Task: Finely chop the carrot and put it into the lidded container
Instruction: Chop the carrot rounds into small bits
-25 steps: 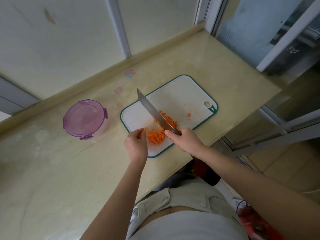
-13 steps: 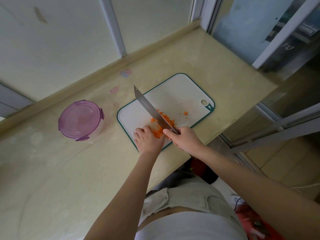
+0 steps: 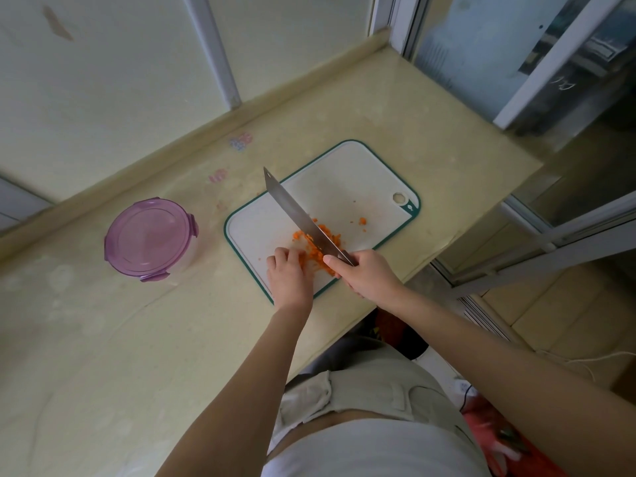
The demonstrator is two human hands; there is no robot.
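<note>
Probably a home kitchen: a green-rimmed white plastic chopping board lies on a beige stone counter. Beyond and right of the board stand pale-framed glass sliding panels.

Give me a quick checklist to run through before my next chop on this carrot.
1. Grip: right hand holds the knife by its handle: ok.
2. Left hand has its fingers curled against the carrot, beside the blade. Gap to the edge: cannot tell.
3. Carrot pile under the blade, on the board: ok.
4. Board flat on the counter: ok.
5. Container open for loading: not ok, it is closed.
</note>
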